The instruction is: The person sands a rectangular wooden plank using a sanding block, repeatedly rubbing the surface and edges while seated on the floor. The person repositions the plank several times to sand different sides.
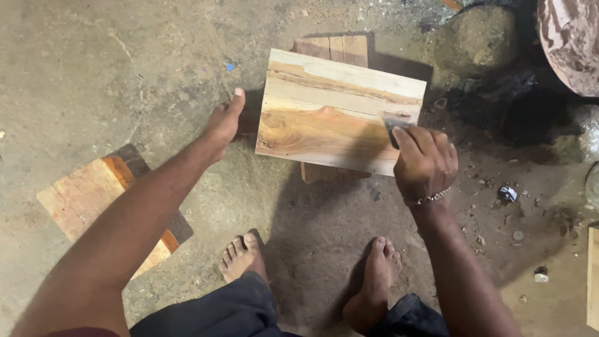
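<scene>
I am standing barefoot on a dusty concrete floor (125,68), looking down at a pale wooden board (324,112) with darker brown grain running through its middle. The board is lying flat on top of a smaller wooden block (331,50), which is showing at its far edge and again under its near edge.

My left hand (223,125) is resting at the board's left edge, fingers held together and mostly straight, thumb pointing away from me. It is bracing against the side rather than gripping; I cannot tell whether the fingertips are curling under the board.

My right hand (424,161) is sitting on the board's near right corner, curled down over a small grey piece of sandpaper (394,120), pressing it flat against the wood with the fingers. A thin bracelet (428,199) is circling that wrist.

My feet are planted just below the board, left foot (240,256) and right foot (374,274), well apart. Another reddish wooden plank (93,200) is lying on the floor to my left. A large rough stone (477,37) is sitting beyond the board's far right corner.
</scene>
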